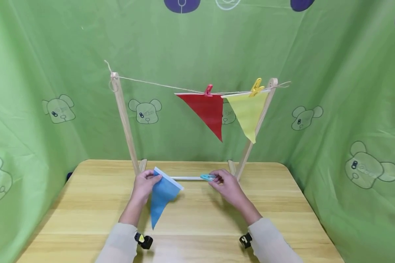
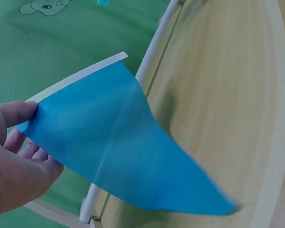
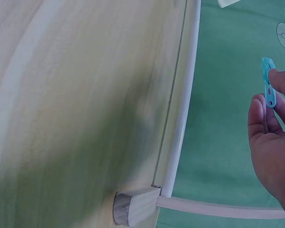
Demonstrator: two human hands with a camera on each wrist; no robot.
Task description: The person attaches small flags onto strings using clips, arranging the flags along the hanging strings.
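Observation:
A blue triangular pennant point(image 1: 164, 193) with a white top strip hangs from my left hand point(image 1: 144, 185), pinched at its upper left corner between thumb and fingers. The left wrist view shows the pennant point(image 2: 104, 137) spread out, its tip pointing down over the table. My right hand point(image 1: 228, 185) pinches a light blue clothespin point(image 1: 208, 177) near the frame's low bar. In the right wrist view the clothespin point(image 3: 269, 83) sits between thumb and fingertips. Above, a red pennant point(image 1: 207, 109) and a yellow pennant point(image 1: 248, 111) hang on the string.
The string point(image 1: 158, 85) runs between two wooden posts, the left post point(image 1: 126, 124) and the right post point(image 1: 263, 120). A red clothespin point(image 1: 209, 90) and a yellow clothespin point(image 1: 256, 87) grip it. A white bar point(image 1: 187, 178) joins the posts low over the wooden table point(image 1: 197, 233). Green cloth surrounds everything.

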